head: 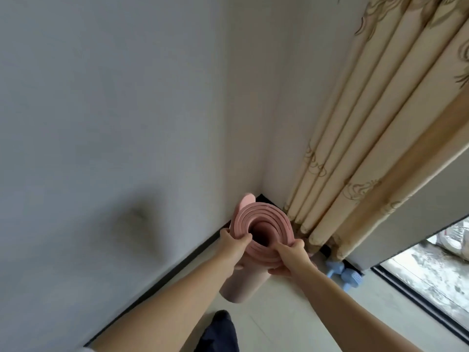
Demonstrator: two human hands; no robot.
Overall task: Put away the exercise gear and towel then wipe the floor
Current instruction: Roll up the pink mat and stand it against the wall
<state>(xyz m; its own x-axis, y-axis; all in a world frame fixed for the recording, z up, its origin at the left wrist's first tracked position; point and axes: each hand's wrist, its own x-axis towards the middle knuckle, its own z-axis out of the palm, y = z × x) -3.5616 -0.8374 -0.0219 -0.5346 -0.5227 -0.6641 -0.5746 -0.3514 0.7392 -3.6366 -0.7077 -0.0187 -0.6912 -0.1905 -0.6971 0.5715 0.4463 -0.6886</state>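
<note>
I have the rolled pink yoga mat [256, 240] standing on end in the far corner, where the grey wall [106, 110] meets the curtain [360, 148], its lower end on the pale floor [291, 313]. My left hand [232, 243] pinches the top rim of the roll on the left, thumb over the edge; my right hand [291, 257] clamps the near-right rim, fingers curled round the outer layers. So each grip is closed on the mat. It looks light and springy foam, soft enough to dent and likely to unroll if I let go carelessly, so I judge the rim and outer wrap the best hold. Two blue dumbbells [342, 271] lie on the floor just right of the mat, by the curtain hem. I see no containers, and no towel.
</note>
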